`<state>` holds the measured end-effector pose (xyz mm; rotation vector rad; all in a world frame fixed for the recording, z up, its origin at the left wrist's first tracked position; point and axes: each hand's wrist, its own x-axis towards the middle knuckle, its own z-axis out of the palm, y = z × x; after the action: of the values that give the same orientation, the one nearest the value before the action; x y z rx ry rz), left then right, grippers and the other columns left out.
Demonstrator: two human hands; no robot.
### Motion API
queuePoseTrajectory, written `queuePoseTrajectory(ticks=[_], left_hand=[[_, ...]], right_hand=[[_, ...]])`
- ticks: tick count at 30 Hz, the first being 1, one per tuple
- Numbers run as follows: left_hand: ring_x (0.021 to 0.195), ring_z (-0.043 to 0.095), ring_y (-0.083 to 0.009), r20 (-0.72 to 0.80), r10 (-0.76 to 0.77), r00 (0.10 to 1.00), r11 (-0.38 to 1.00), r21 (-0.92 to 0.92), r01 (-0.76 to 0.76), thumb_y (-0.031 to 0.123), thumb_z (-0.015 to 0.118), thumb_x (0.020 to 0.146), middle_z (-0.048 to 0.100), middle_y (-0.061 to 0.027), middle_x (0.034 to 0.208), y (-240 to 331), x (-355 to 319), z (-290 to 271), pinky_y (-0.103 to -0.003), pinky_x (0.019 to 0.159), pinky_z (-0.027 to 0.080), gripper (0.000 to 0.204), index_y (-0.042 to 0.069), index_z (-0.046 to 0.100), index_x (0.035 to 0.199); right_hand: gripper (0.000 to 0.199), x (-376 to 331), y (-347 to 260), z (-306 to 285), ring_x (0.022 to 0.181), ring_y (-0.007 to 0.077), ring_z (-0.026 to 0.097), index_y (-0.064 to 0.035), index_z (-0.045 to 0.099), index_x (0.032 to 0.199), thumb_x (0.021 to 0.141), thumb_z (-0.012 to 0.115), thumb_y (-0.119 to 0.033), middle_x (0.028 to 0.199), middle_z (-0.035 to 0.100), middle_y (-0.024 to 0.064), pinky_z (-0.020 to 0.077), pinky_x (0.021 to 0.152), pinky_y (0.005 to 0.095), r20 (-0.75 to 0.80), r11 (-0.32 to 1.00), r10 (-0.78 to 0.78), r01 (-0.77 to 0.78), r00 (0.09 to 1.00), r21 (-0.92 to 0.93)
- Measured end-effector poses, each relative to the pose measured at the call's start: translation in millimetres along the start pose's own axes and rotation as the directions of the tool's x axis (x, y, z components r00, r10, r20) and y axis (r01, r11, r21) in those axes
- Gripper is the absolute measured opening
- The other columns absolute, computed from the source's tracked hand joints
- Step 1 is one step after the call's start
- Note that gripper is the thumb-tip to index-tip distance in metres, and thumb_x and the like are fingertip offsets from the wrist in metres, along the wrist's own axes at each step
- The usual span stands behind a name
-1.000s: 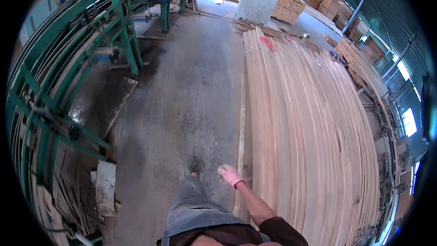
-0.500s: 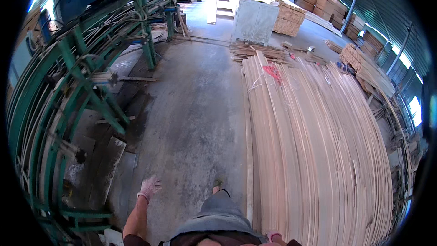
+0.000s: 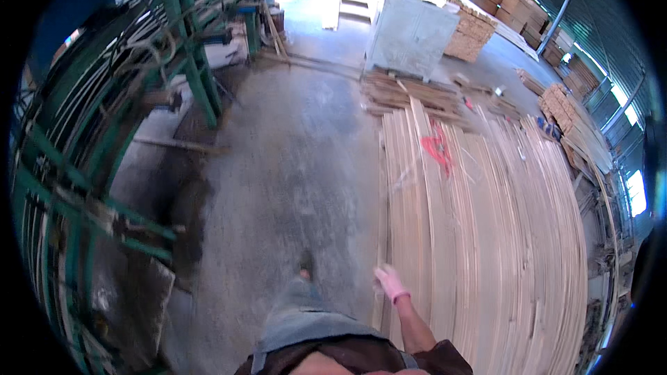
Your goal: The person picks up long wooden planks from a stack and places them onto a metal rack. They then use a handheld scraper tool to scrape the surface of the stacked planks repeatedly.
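With the right grip (image 3: 390, 282) in a pink glove, hangs at the near left edge of the long pale boards (image 3: 486, 250); cannot tell from the blur whether spread or pressed together, nor whether touching wood. Cannot tell the state of the left grip either, out of view. Has the long pale boards on the right, laid flat in a wide stack and running lengthwise away over the grey floor (image 3: 278, 139). Sees a red strip (image 3: 438, 149) lying on top near their far end. Just beyond, sees shorter planks (image 3: 410, 94) heaped on the floor, then a pale grey cabinet (image 3: 411, 35) standing upright, with stacked wood (image 3: 470, 33) to its right. Has a green metal frame (image 3: 198, 76) along the left, well apart from the boards. Shows a blurred dark shoe (image 3: 306, 262) on the floor between frame and boards.
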<state>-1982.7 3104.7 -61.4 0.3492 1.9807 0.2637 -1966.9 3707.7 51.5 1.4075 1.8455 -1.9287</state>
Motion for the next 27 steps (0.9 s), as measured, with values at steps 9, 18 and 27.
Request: queuePoseTrajectory(ticks=[9, 18, 27], left_hand=[[0.094, 0.074, -0.0219, -0.508, -0.008, 0.862, 0.811, -0.507, -0.291, 0.035, 0.078, 0.084, 0.078, -0.0120, 0.100, 240, 298, -565, -0.039, 0.082, 0.059, 0.041, 0.005, 0.074, 0.112], [0.086, 0.070, -0.0362, -0.382, 0.328, 0.864, 0.941, 0.217, -0.262, 0.037, 0.070, 0.086, 0.072, -0.0193, 0.097, 461, 451, -748, -0.044, 0.080, 0.057, 0.037, 0.008, 0.068, 0.109], [0.093, 0.072, -0.0348, -0.046, 0.005, 0.999, 0.998, -0.066, -0.008, 0.026, 0.075, 0.082, 0.075, -0.0171, 0.100, 571, 640, -843, -0.045, 0.080, 0.058, 0.029, 0.009, 0.072, 0.105]], right_hand=[[0.040, 256, 105, -78, 0.093, 0.0349, 0.074, -0.0063, 0.081, 0.091, 0.052, 0.088, -0.011, 0.105, 0.077, 0.0173, 0.0609, 0.081, 0.0577, 0.286, 0.376, 0.387, 0.134, 0.877, -0.917], [0.022, 627, -309, -111, 0.073, 0.0304, 0.070, -0.0064, 0.066, 0.108, 0.098, 0.063, -0.025, 0.085, 0.071, 0.0127, 0.0560, 0.061, 0.0457, -0.003, 0.955, 0.294, -0.293, 0.956, -0.044], [0.027, 939, -731, -142, 0.073, 0.0252, 0.071, -0.0056, 0.068, 0.111, 0.102, 0.061, -0.029, 0.086, 0.072, 0.0090, 0.0568, 0.062, 0.0441, -0.054, 0.983, -0.177, 0.174, 0.983, -0.058]])
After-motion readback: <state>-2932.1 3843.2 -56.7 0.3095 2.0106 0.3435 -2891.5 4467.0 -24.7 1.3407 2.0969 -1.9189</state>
